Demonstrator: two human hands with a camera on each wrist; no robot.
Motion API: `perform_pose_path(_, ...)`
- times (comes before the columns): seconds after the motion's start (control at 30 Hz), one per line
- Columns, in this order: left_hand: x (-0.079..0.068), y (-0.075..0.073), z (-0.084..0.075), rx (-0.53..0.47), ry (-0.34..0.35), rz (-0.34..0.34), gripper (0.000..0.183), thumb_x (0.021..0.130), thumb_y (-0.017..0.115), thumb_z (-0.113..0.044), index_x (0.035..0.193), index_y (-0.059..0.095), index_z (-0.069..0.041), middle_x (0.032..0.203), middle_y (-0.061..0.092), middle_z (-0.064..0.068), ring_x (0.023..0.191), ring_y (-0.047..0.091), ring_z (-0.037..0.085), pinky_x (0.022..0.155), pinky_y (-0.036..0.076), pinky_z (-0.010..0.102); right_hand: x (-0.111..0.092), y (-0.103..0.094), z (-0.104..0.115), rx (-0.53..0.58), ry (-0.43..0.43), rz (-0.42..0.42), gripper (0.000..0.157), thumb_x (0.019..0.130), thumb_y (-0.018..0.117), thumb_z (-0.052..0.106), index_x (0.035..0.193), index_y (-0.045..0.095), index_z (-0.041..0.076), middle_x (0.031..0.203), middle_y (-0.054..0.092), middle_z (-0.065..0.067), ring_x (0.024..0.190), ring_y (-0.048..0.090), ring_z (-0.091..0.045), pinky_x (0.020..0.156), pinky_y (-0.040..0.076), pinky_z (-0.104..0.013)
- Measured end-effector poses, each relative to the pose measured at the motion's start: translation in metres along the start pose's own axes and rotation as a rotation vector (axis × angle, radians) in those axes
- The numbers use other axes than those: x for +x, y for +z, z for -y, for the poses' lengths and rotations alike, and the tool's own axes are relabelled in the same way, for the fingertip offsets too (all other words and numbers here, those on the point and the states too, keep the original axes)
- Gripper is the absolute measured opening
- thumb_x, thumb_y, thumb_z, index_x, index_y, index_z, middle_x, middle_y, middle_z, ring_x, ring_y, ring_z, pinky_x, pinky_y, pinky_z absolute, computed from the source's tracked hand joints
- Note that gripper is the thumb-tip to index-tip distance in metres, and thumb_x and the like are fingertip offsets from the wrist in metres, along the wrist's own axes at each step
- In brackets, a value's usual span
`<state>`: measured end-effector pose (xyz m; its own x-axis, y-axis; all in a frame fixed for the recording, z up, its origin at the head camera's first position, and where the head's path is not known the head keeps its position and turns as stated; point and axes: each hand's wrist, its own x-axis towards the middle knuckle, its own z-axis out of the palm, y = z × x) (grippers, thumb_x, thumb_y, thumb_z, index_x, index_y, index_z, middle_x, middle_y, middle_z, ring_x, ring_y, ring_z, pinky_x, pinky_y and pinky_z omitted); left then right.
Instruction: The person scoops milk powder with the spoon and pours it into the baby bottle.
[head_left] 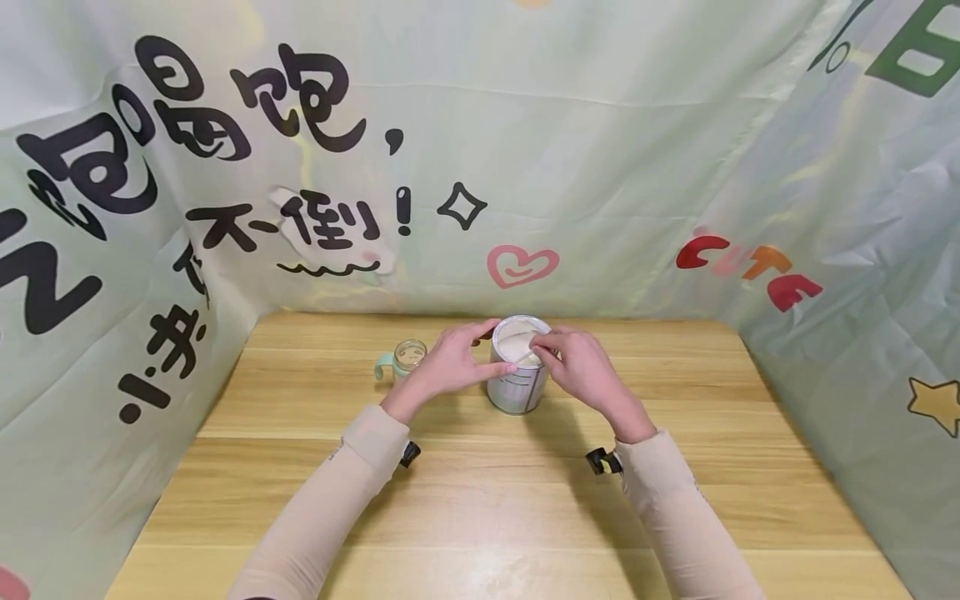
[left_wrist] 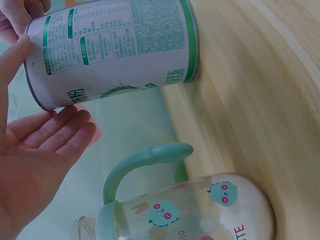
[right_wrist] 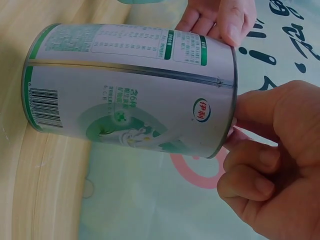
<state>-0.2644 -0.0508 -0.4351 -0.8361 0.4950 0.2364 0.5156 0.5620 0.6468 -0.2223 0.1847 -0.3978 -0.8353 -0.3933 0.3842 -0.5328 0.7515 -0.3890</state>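
A white and green milk powder can [head_left: 516,393] stands upright without a lid, pale powder [head_left: 517,337] showing inside. My left hand [head_left: 452,360] holds it near the top, thumb at the rim and fingertips against its side. My right hand [head_left: 583,367] is over the right of the opening, thumb and forefinger pinching the thin pale handle of a scoop [head_left: 528,355]; the scoop's far end is hidden. In the right wrist view, the other right fingers [right_wrist: 247,187] are curled beside the rim.
A clear baby bottle [left_wrist: 170,212] with a mint green handle [left_wrist: 135,162] and cartoon prints stands left of the can, partly behind my left forearm. The wooden table [head_left: 480,500] ends at a printed cloth backdrop [head_left: 600,167] behind and on both sides.
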Motion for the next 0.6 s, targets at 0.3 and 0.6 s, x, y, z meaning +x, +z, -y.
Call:
perform_pose_path(0.3,-0.0001,0.0003,-0.0009,0.000,0.014,-0.006,0.086,0.088,0.084,-0.050,0.155,0.052,-0.007,0.146,0.066,0.014,0.130,0.065,0.029,0.103,0.059,0.044,0.0007,-0.0003,0.0007,0.076,0.042,0.056,0.015,0.101,0.069,0.009,0.105,0.081,0.000,0.088,0.073,-0.009,0.066,0.051,-0.012,0.063,0.043,-0.028)
perform_pose_path(0.6,-0.0007,-0.0007,-0.0033,-0.016,0.000,0.002,0.088,0.088,0.084,-0.050,0.156,0.051,-0.006,0.148,0.064,0.015,0.132,0.065,0.033,0.105,0.058,0.046,0.0011,0.0026,-0.0040,0.207,0.102,0.030,0.016,0.101,0.067,0.008,0.100,0.081,0.000,0.077,0.067,-0.005,0.060,0.047,-0.011,0.058,0.040,-0.024)
